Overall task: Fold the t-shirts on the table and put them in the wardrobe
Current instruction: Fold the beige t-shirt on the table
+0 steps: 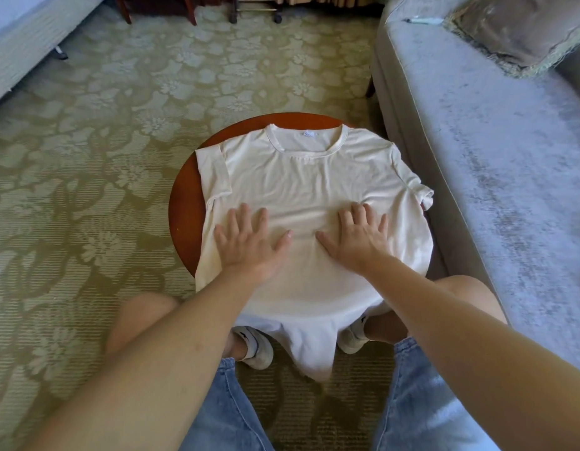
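Note:
A cream-white t-shirt (301, 180) lies spread face up over a small round wooden table (184, 209), collar at the far side. Its hem hangs off the near edge between my knees. The left sleeve is folded inward, and the right sleeve droops over the table's right edge. My left hand (249, 242) presses flat on the shirt's middle, fingers spread. My right hand (357, 236) lies flat beside it, a little to the right, fingers straight. No wardrobe is in view.
A grey-blue sofa (477, 141) with a fringed cushion (516, 30) runs along the right, close to the table. A bed edge (25, 40) is at the far left. Patterned green carpet (103, 157) covers the floor; furniture legs stand at the far top.

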`<action>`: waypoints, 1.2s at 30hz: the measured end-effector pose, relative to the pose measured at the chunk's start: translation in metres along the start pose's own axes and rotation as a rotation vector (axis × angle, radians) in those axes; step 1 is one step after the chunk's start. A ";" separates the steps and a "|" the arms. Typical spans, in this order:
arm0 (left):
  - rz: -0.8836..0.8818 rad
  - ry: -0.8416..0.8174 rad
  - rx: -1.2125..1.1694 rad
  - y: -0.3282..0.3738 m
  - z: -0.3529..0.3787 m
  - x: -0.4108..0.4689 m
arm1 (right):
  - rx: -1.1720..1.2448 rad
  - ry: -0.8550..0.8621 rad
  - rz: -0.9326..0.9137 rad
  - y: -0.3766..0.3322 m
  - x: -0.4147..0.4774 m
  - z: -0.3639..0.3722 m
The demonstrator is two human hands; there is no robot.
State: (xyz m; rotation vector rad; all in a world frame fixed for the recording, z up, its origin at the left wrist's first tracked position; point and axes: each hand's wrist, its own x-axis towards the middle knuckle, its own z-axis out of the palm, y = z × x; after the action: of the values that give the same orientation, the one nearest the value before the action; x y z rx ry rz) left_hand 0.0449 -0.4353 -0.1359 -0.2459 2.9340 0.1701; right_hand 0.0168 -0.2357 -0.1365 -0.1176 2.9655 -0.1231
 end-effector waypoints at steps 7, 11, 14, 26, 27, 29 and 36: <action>-0.016 0.245 -0.017 -0.022 -0.024 0.039 | 0.131 -0.001 -0.052 -0.059 0.045 -0.014; -0.034 0.202 -0.071 -0.048 -0.017 0.069 | 0.121 -0.042 -0.137 -0.087 0.077 -0.014; -0.100 0.197 -0.147 -0.060 -0.015 0.084 | 0.073 -0.079 -0.132 -0.088 0.085 -0.002; -0.534 0.567 -1.070 -0.077 -0.034 0.088 | 0.034 0.015 -0.115 -0.086 0.082 0.008; -0.568 0.566 -1.122 -0.080 -0.038 0.090 | 0.033 0.018 -0.116 -0.086 0.082 0.007; -0.610 0.548 -1.196 -0.087 -0.045 0.093 | 0.032 0.019 -0.116 -0.086 0.081 0.007; -0.442 0.441 -1.255 -0.098 -0.052 0.098 | 0.031 0.006 -0.110 -0.087 0.081 0.005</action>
State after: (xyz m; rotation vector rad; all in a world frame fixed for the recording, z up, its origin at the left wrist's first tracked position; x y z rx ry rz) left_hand -0.0418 -0.5529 -0.1143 -1.1672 2.5559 2.0375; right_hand -0.0555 -0.3292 -0.1476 -0.2776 2.9615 -0.1840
